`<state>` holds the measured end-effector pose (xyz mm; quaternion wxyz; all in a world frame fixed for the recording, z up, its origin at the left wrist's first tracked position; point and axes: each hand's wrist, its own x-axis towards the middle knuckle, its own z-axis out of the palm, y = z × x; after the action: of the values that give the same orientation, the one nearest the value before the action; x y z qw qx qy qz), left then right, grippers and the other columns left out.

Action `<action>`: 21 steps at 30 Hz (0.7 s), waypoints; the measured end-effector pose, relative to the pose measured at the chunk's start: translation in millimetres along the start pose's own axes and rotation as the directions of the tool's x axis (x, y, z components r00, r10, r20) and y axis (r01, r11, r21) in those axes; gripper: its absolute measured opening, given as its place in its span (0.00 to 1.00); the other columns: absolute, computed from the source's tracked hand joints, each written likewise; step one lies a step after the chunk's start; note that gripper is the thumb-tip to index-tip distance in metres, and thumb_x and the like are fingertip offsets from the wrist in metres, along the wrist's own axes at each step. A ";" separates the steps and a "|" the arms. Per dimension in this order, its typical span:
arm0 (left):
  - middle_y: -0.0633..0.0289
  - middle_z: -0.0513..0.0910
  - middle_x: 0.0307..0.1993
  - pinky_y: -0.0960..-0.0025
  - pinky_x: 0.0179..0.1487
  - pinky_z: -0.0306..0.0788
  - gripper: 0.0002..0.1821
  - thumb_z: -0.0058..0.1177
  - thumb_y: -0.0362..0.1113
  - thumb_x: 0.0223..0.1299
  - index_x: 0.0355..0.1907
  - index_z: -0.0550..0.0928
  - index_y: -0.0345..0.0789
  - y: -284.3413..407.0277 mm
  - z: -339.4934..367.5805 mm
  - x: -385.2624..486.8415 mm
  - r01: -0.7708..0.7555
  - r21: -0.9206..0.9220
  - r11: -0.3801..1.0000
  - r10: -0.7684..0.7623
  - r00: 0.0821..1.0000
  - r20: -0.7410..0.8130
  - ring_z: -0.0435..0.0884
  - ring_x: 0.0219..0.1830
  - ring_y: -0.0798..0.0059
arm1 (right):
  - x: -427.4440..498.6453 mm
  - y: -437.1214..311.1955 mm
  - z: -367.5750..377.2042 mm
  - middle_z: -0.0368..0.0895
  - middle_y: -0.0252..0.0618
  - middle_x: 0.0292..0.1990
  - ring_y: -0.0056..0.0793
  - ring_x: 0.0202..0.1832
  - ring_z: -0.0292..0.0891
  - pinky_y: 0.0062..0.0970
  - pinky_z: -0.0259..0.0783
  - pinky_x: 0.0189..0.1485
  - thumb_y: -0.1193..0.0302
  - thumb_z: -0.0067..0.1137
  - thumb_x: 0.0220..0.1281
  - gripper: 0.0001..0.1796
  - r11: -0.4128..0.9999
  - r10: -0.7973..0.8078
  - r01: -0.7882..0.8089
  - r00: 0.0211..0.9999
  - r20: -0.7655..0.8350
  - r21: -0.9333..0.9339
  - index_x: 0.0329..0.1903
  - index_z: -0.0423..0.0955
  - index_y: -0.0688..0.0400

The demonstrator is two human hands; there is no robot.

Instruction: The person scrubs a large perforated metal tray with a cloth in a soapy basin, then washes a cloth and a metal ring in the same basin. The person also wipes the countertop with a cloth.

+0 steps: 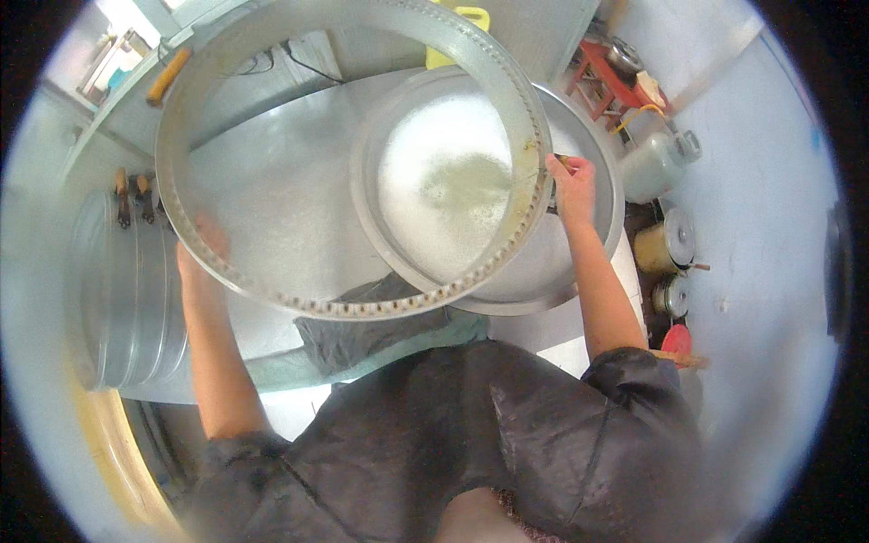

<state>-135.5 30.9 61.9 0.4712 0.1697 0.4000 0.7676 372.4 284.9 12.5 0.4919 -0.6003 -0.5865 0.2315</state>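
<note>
A large round metal hoop (366, 311) is held up in front of me, with a row of small marks or holes along its inner wall. My left hand (204, 248) grips its lower left rim, with blurred fingers showing inside the ring. At its right side my right hand (574, 186) pinches a small handle or fitting, mostly hidden by my fingers. A wooden handle (168, 76) sticks out at the hoop's upper left. Through the opening I see a shallow round metal pan (363, 183), pale and shiny inside, overlapping a wider round metal pan (604, 224).
Metal trays with wooden handles (132, 292) stand at the left. Dark plastic sheeting (394, 332) lies at the near edge of the metal table (271, 190). A yellow jug (472, 17) is behind. Rightward are a red stool (601, 71), a gas cylinder (655, 166) and lidded pots (652, 248).
</note>
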 end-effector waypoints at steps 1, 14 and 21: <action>0.70 0.67 0.19 0.76 0.19 0.59 0.10 0.41 0.43 0.64 0.34 0.71 0.39 -14.7 -21.0 -7.7 0.039 -0.101 0.994 -0.022 0.987 0.158 0.64 0.18 0.81 | 3.8 -5.4 -2.8 0.73 0.47 0.34 0.39 0.38 0.70 0.35 0.65 0.43 0.56 0.63 0.50 0.23 0.991 -0.097 0.097 0.995 -0.002 -0.089 0.32 0.70 0.66; 0.61 0.71 0.50 0.66 0.46 0.70 0.28 0.39 0.55 0.64 0.55 0.67 0.34 -145.5 -120.8 -124.0 -0.067 0.068 0.995 0.094 0.793 -0.602 0.71 0.47 0.70 | 10.8 -82.6 -10.8 0.73 0.46 0.34 0.33 0.32 0.72 0.31 0.69 0.38 0.70 0.64 0.44 0.24 0.989 -0.046 -0.002 0.948 0.315 0.151 0.41 0.63 0.66; 0.56 0.66 0.62 0.63 0.64 0.59 0.32 0.41 0.55 0.65 0.64 0.61 0.36 -82.7 -99.0 -154.0 -0.308 -0.151 0.939 0.263 0.930 -0.256 0.63 0.62 0.61 | -39.4 -125.7 34.3 0.69 0.53 0.42 0.46 0.47 0.68 0.35 0.63 0.53 0.71 0.60 0.46 0.23 0.954 -0.275 0.295 0.934 0.228 -0.060 0.44 0.64 0.68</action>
<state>-73.2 -126.8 -45.8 0.3180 0.0900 0.3487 0.8770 275.1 237.5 95.0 0.4247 -0.5023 -0.7278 0.1941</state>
